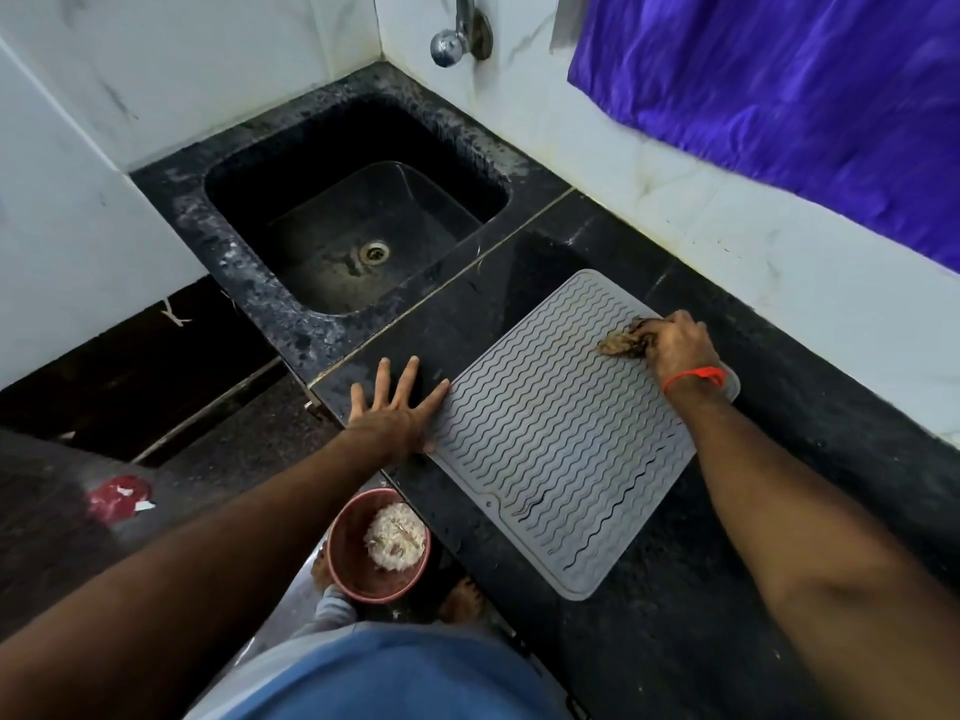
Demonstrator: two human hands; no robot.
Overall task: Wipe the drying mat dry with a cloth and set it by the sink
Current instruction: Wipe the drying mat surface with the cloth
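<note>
A grey drying mat [561, 433] with wavy ridges lies flat on the black counter [649, 641], to the right of the sink [358, 226]. My right hand [675, 345] is closed around a crumpled brown cloth [621, 343] and presses it on the mat's far right corner. A red thread circles that wrist. My left hand [395, 407] lies flat with fingers spread on the counter, its thumb side touching the mat's left edge.
A black sink with a metal drain sits at the far left under a wall tap [460, 39]. A blue curtain [779, 96] hangs on the right wall. On the floor below the counter edge stands a reddish bucket [379, 545] with pale scraps.
</note>
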